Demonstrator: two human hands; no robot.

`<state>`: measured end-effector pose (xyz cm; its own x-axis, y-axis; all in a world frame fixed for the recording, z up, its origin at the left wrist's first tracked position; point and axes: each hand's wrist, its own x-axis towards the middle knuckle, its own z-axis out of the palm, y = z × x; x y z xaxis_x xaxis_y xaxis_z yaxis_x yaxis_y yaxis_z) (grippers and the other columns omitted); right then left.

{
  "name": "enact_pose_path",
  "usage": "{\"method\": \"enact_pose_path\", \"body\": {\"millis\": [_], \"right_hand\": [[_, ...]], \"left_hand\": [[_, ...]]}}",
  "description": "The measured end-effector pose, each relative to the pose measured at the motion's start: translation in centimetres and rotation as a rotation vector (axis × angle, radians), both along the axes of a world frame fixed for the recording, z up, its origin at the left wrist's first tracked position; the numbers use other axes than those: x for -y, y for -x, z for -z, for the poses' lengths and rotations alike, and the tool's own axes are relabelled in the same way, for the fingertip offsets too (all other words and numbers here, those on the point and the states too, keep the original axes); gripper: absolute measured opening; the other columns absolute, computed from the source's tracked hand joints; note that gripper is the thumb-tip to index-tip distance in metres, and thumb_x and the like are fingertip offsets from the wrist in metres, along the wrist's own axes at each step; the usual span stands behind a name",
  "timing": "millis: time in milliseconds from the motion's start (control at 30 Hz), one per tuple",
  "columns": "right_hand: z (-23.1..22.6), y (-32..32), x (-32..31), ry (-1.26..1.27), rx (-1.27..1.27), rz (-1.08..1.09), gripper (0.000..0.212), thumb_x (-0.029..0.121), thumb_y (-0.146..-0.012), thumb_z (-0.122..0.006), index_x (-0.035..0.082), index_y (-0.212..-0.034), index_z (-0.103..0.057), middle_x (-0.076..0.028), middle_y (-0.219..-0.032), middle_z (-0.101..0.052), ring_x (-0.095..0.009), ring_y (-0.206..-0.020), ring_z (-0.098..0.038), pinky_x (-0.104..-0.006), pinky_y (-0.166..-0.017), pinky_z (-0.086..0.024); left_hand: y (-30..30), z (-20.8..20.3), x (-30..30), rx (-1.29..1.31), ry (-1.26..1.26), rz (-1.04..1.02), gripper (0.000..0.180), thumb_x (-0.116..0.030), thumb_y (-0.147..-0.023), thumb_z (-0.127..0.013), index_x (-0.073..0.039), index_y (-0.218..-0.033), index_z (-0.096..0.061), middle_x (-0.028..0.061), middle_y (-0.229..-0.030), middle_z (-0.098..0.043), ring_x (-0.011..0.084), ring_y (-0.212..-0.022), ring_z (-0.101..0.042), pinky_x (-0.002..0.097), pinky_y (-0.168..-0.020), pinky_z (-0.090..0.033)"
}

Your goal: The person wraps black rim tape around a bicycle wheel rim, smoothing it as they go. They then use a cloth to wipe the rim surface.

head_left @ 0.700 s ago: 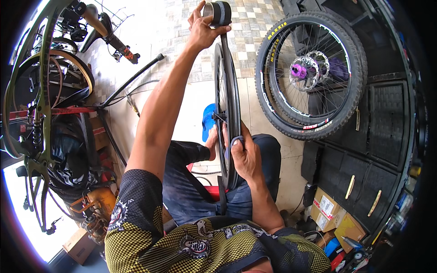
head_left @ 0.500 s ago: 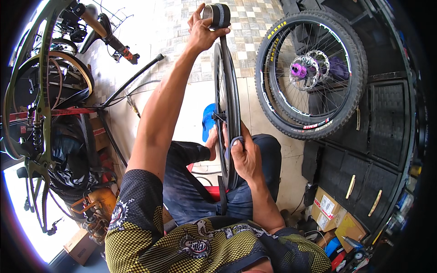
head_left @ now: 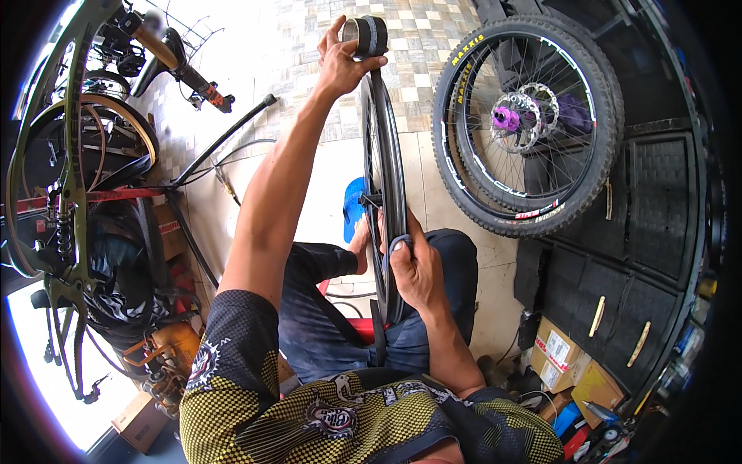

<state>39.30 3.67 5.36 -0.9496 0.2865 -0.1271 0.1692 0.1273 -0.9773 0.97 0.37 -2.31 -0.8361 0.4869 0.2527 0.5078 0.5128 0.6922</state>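
Observation:
A bare bicycle wheel [head_left: 394, 170] stands edge-on between my legs, its spokes and hub showing on the left side. At its far end my left hand [head_left: 344, 66] grips a roll of dark tape [head_left: 371, 36] with a grey stripe. A strip runs from the roll down onto the rim, and a loose dark tail [head_left: 379, 340] hangs at the near end over my lap. Lower down, my right hand [head_left: 419, 271] is closed round the rim's right side, a grey-blue cloth [head_left: 399, 241] pressed under its thumb. Its other fingers are partly hidden.
Two knobby-tyred wheels [head_left: 444, 147] with purple hubs lean against black cabinets [head_left: 657, 209] on the right. On the left are a green bike frame [head_left: 73, 155] and a black-and-red stand [head_left: 224, 143]. Cardboard boxes [head_left: 556, 352] sit at lower right. A blue slipper [head_left: 353, 209] is by my foot.
My left hand and the tape roll have come slightly nearer to me, down along the rim. My right hand stays almost in place on the rim with the cloth.

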Motion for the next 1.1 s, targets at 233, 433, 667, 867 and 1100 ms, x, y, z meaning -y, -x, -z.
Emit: {"method": "enact_pose_path", "body": {"millis": [233, 433, 667, 867, 1100], "right_hand": [[0.1, 0.1, 0.1, -0.012, -0.01, 0.007, 0.071, 0.051, -0.11, -0.045, 0.003, -0.161, -0.036, -0.008, -0.086, -0.076, -0.032, -0.088, -0.078, -0.0411, -0.114, -0.046], [0.1, -0.2, 0.0, -0.025, 0.015, 0.006, 0.072, 0.054, -0.111, -0.043, 0.004, -0.161, -0.038, -0.01, -0.087, -0.077, -0.03, -0.084, -0.078, -0.0402, -0.085, -0.06], [0.2, -0.3, 0.0, -0.017, 0.016, 0.009, 0.072, 0.055, -0.111, -0.043, 0.004, -0.161, -0.038, -0.011, -0.085, -0.076, -0.029, -0.079, -0.078, -0.0391, -0.075, -0.061], [0.2, -0.5, 0.2, -0.032, 0.026, 0.024, 0.069, 0.052, -0.111, -0.044, 0.005, -0.161, -0.04, -0.011, -0.083, -0.076, -0.03, -0.08, -0.078, -0.0397, -0.077, -0.061], [-4.4, 0.4, -4.8, -0.214, -0.113, 0.021, 0.065, 0.013, -0.08, -0.067, 0.006, -0.145, -0.064, -0.014, -0.122, -0.057, -0.025, -0.11, -0.059, -0.0378, -0.099, -0.05]], "left_hand": [[-0.3, 0.1, 0.2, 0.012, 0.02, -0.004, 0.047, -0.055, -0.075, -0.092, -0.02, -0.107, -0.087, 0.0152, -0.174, -0.018, 0.0436, -0.156, -0.009, 0.0617, -0.124, -0.024], [-0.7, 0.2, 0.5, 0.055, 0.016, -0.017, 0.049, -0.056, -0.076, -0.091, -0.02, -0.109, -0.086, 0.016, -0.174, -0.018, 0.0439, -0.156, -0.009, 0.0632, -0.124, -0.023], [-0.7, 0.7, 0.8, 0.078, 0.024, -0.018, 0.056, -0.061, -0.076, -0.09, -0.015, -0.108, -0.086, 0.0172, -0.173, -0.018, 0.0447, -0.156, -0.01, 0.0659, -0.123, -0.024], [-1.0, 2.1, 0.9, 0.304, -0.092, -0.031, 0.056, -0.058, -0.078, -0.09, -0.015, -0.113, -0.085, 0.0189, -0.169, -0.027, 0.0403, -0.156, -0.014, 0.0636, -0.123, -0.028], [-2.5, 1.0, 0.4, 0.851, -0.367, -0.106, 0.04, -0.038, -0.088, -0.089, -0.009, -0.111, -0.076, 0.0064, -0.105, -0.076, 0.0206, -0.101, -0.071, 0.0498, -0.079, -0.062]]}}
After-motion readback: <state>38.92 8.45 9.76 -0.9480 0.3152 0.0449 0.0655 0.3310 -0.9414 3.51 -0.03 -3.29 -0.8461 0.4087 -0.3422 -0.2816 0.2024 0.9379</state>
